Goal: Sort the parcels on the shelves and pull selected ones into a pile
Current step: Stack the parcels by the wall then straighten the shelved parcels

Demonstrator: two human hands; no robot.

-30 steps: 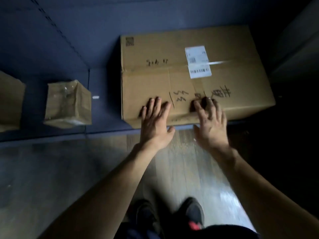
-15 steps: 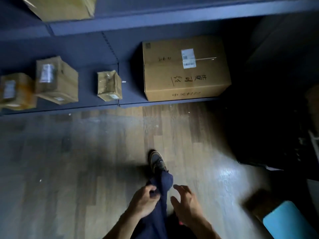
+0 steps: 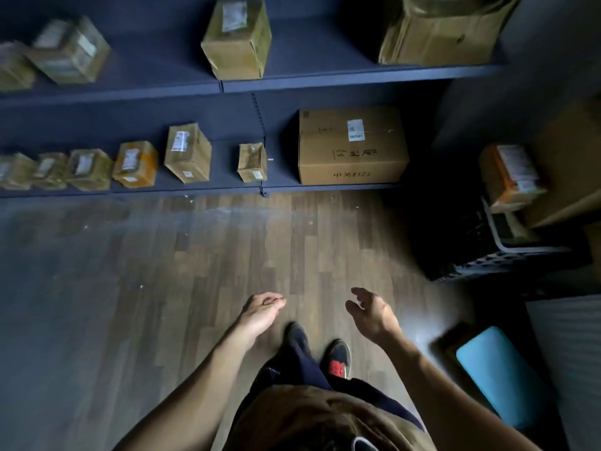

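Dim storeroom: dark blue metal shelves (image 3: 227, 86) stand above a wood-plank floor (image 3: 162, 271), cardboard parcels lined along two tiers.

Low in the frame, the left hand (image 3: 260, 312) and right hand (image 3: 370, 313) hang empty, fingers loosely curled around nothing, well apart from every parcel. The large brown cardboard box (image 3: 353, 148) sits on the lower shelf, right of centre, straight up the frame from the right hand, which is the nearer; its long axis runs left to right along the shelf edge. A row of small taped cardboard parcels (image 3: 188, 153) fills the middle left.
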